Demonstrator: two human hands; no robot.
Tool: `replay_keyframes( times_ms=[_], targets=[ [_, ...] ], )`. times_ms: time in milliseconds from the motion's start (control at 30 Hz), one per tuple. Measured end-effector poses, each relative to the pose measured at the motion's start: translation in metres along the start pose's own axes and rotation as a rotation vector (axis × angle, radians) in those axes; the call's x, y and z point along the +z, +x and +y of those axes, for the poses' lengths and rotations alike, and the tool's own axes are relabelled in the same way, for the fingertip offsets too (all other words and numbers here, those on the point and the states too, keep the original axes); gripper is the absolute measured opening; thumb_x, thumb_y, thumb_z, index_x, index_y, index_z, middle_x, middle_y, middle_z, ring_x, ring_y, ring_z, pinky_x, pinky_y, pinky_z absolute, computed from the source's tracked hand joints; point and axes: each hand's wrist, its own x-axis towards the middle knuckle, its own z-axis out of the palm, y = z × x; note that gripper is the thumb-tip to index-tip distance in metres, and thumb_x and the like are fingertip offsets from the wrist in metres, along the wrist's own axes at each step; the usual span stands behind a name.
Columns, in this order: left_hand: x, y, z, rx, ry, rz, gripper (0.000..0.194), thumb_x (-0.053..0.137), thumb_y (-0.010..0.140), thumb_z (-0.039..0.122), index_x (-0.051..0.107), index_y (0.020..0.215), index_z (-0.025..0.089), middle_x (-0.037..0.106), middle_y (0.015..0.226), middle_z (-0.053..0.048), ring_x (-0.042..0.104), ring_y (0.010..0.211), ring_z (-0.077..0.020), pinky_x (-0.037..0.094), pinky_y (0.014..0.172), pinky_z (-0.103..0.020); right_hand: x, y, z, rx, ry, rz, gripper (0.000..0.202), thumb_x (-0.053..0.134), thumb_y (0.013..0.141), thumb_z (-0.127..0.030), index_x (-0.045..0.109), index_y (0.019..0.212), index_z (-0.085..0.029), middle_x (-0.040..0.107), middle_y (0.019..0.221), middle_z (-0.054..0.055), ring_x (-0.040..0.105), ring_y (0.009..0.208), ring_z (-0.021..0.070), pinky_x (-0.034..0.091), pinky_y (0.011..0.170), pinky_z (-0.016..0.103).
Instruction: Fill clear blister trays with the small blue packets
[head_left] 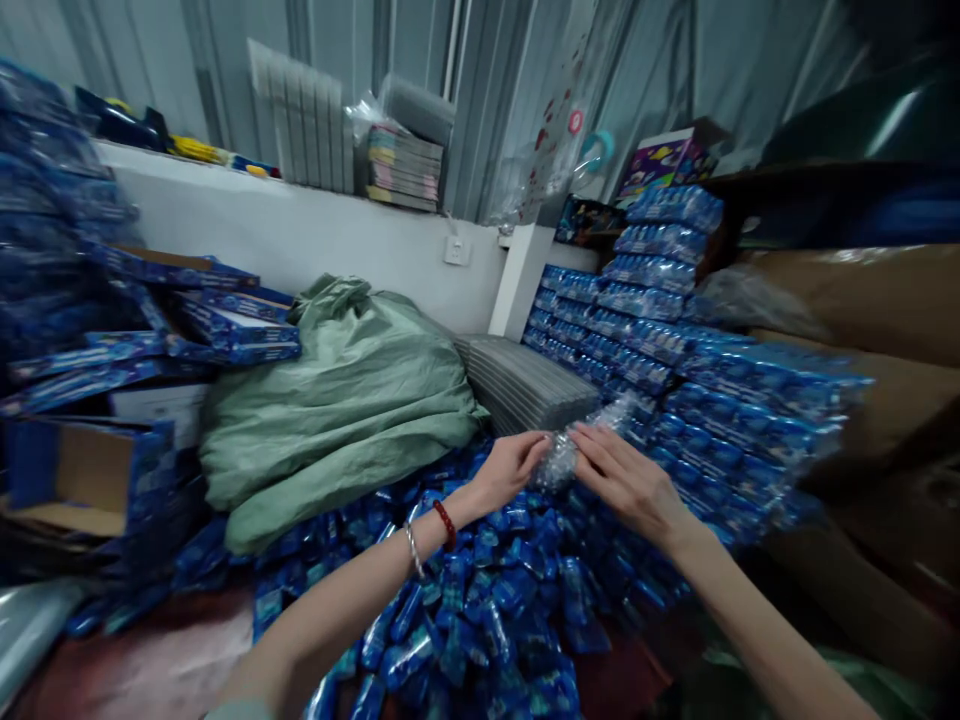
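Observation:
Crinkled clear plastic wrap stretches between my two hands, above a heap of small blue plastic-wrapped packets. My left hand pinches its left edge between thumb and fingers; a red bead bracelet and a silver bangle sit on that wrist. My right hand lies over the right part of the wrap, fingers bent and closed on it. Just behind the hands is a stack of clear grey ribbed plastic trays. Whether the wrap contains anything is hard to make out.
A green woven sack bulges at left centre, beside open blue cartons. Shrink-wrapped blue packs rise in tiers on the right, near brown cardboard boxes. A white ledge carries more trays and stacked colourful cards.

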Motion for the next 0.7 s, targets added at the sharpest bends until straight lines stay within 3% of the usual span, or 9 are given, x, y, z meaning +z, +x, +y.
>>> replay_keyframes(
  times_ms=[67,133,267,333,367,433,533,633,700],
  targets=[
    [-0.019,-0.034,0.006,-0.167,-0.124,0.066,0.03,0.048,0.086,0.042,0.062,0.093,0.017,0.067,0.087,-0.006,0.063,0.074,-0.0171,0.053,0.069,-0.03,-0.003,0.013,-0.023,-0.023,0.13,0.09,0.026,0.037,0.091,-0.014,0.061,0.094,-0.023,0.066,0.111,0.005,0.055,0.114,0.0174,0.046,0.099,0.04],
    [-0.044,-0.076,0.009,-0.34,-0.233,0.225,0.03,0.053,0.081,0.046,0.058,0.091,0.019,0.065,0.084,-0.005,0.064,0.067,-0.0168,0.054,0.06,-0.029,-0.002,0.025,-0.044,0.053,0.24,0.251,0.022,0.04,0.09,-0.014,0.06,0.093,-0.024,0.066,0.107,0.005,0.059,0.108,0.017,0.05,0.094,0.038],
    [-0.106,-0.188,0.014,-0.571,-0.247,0.581,0.035,0.053,0.079,0.052,0.052,0.093,0.019,0.064,0.084,-0.004,0.066,0.068,-0.0189,0.055,0.058,-0.032,0.007,0.041,-0.081,0.54,0.414,0.608,0.006,0.055,0.085,-0.02,0.057,0.09,-0.021,0.066,0.093,0.007,0.064,0.087,0.0186,0.055,0.076,0.037],
    [-0.136,-0.257,0.019,-0.662,-0.245,0.806,0.041,0.059,0.074,0.052,0.051,0.096,0.018,0.064,0.085,-0.003,0.067,0.07,-0.0186,0.055,0.063,-0.032,0.017,0.046,-0.101,0.832,0.649,0.633,0.01,0.06,0.082,-0.028,0.056,0.088,-0.02,0.064,0.085,0.006,0.063,0.074,0.018,0.056,0.063,0.034],
    [-0.148,-0.293,0.023,-0.703,-0.239,0.909,0.045,0.063,0.07,0.051,0.052,0.097,0.018,0.064,0.084,-0.003,0.067,0.071,-0.0186,0.055,0.063,-0.031,0.024,0.048,-0.114,0.951,0.821,0.587,0.016,0.062,0.08,-0.032,0.054,0.085,-0.019,0.063,0.081,0.005,0.063,0.068,0.0176,0.055,0.055,0.032],
    [-0.171,-0.362,0.034,-0.8,-0.182,1.094,0.051,0.069,0.062,0.05,0.053,0.097,0.017,0.064,0.078,-0.001,0.065,0.066,-0.0174,0.054,0.06,-0.03,0.044,0.051,-0.153,1.088,1.203,0.381,0.024,0.065,0.076,-0.039,0.052,0.08,-0.02,0.06,0.07,0.002,0.061,0.058,0.0172,0.052,0.042,0.028],
    [-0.198,-0.443,0.055,-0.929,0.053,1.302,0.052,0.07,0.056,0.049,0.057,0.094,0.016,0.062,0.075,0.0,0.061,0.06,-0.0145,0.051,0.054,-0.026,0.072,0.054,-0.242,1.062,1.575,-0.005,0.025,0.066,0.072,-0.041,0.05,0.071,-0.022,0.054,0.058,-0.001,0.057,0.048,0.0168,0.045,0.033,0.025],
    [-0.215,-0.487,0.076,-0.917,0.318,1.364,0.05,0.066,0.058,0.051,0.059,0.093,0.016,0.06,0.076,0.001,0.057,0.058,-0.0126,0.049,0.05,-0.024,0.091,0.057,-0.342,0.947,1.723,-0.299,0.02,0.058,0.073,-0.037,0.046,0.067,-0.022,0.049,0.052,-0.005,0.053,0.042,0.014,0.039,0.031,0.022],
    [-0.219,-0.497,0.086,-0.871,0.384,1.37,0.051,0.064,0.062,0.052,0.058,0.097,0.017,0.059,0.074,0.002,0.056,0.055,-0.0118,0.048,0.049,-0.023,0.098,0.059,-0.393,0.899,1.669,-0.365,0.015,0.054,0.073,-0.032,0.045,0.067,-0.022,0.048,0.054,-0.006,0.051,0.043,0.0119,0.041,0.038,0.022]
  ],
)
